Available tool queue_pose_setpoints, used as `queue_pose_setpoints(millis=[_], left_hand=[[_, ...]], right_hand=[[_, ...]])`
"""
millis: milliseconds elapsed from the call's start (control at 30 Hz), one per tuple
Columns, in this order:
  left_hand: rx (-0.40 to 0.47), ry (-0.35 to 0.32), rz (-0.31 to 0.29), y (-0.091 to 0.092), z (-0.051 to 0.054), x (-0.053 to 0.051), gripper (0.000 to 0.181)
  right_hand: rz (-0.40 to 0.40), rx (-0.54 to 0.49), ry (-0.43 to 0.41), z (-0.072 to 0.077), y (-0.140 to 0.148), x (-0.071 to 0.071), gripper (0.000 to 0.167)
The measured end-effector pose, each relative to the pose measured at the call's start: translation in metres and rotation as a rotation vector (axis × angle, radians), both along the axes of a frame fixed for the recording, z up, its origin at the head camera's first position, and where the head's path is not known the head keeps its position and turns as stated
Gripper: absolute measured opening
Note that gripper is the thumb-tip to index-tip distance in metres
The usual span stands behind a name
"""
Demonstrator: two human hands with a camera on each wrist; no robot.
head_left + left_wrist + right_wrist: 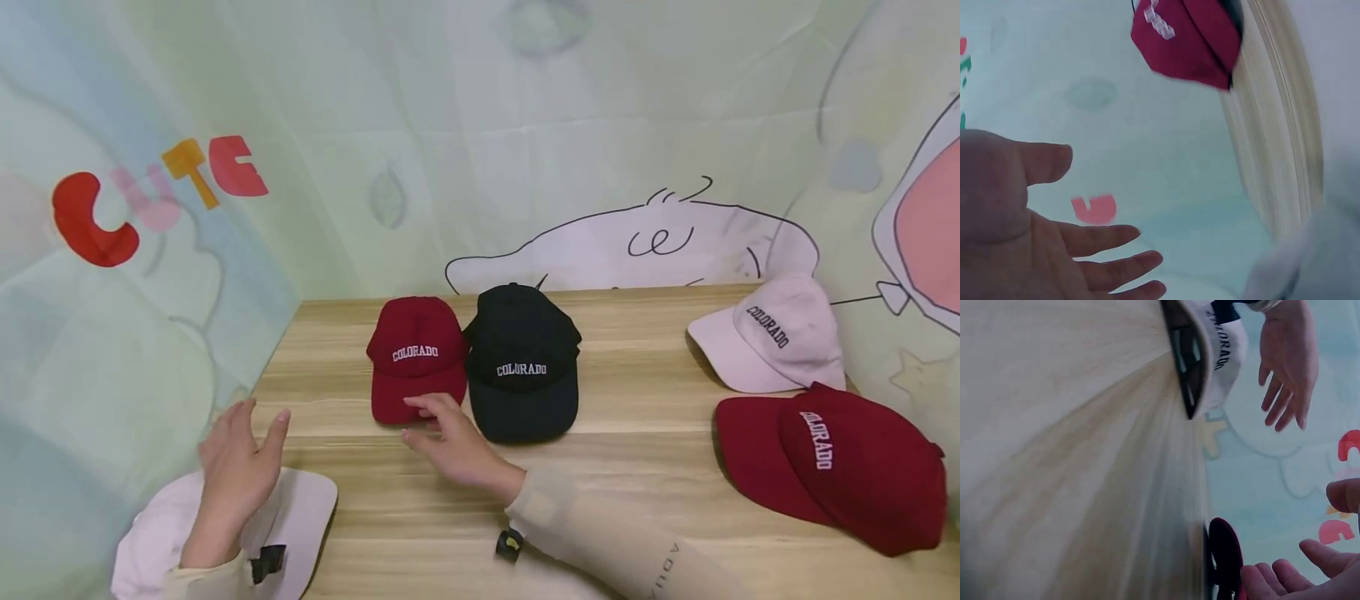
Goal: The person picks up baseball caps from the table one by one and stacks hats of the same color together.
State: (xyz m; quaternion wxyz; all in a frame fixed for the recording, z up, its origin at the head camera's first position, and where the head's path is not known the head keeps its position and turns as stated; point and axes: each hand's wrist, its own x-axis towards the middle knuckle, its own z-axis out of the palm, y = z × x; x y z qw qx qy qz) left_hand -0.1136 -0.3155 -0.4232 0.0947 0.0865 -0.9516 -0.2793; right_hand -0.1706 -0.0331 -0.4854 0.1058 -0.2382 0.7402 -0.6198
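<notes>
My left hand (238, 479) hovers over a white cap (311, 508) at the table's near left, fingers extended and thumb apart. In the left wrist view that hand's palm and fingers (1110, 272) hold nothing. My right hand (459, 450) is in front of a small red cap (417, 325), its loosely bent fingers overlapping the brim from above. Whether they touch the brim, I cannot tell. Right beside this cap sits a black cap (522, 329). Both have COLORADO lettering and brims pointing toward me.
At the table's right side lie a pale pink cap (802, 321) and a larger red cap (873, 467), close together with brims facing left. The wooden table (637, 467) meets printed curtains (360, 100) at its back and sides.
</notes>
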Motion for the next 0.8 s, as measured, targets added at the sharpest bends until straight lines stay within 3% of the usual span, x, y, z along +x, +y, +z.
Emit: queue_pose_setpoints(millis=[133,267,400,567,667,800], left_hand=[[-0.112,-0.048,0.088,-0.026,-0.002,0.006,0.073],[-0.189,-0.182,0.160,-0.048,-0.002,0.011,0.078],[-0.220,-0.315,0.209,-0.065,0.001,0.017,0.083],[-0.214,-0.427,0.264,-0.080,0.005,0.025,0.086],[-0.221,-0.478,0.244,-0.086,0.005,0.028,0.089],[-0.220,-0.526,0.163,-0.089,0.005,0.028,0.087]], right_hand=[[0.071,0.048,0.016,-0.005,-0.010,0.000,0.050],[0.156,0.137,0.079,-0.010,-0.021,0.000,0.051],[0.241,0.262,0.192,-0.009,-0.033,0.000,0.051],[0.343,0.384,0.290,-0.002,-0.047,0.001,0.049],[0.400,0.453,0.333,0.001,-0.053,0.003,0.049],[0.477,0.523,0.372,0.005,-0.058,0.005,0.049]])
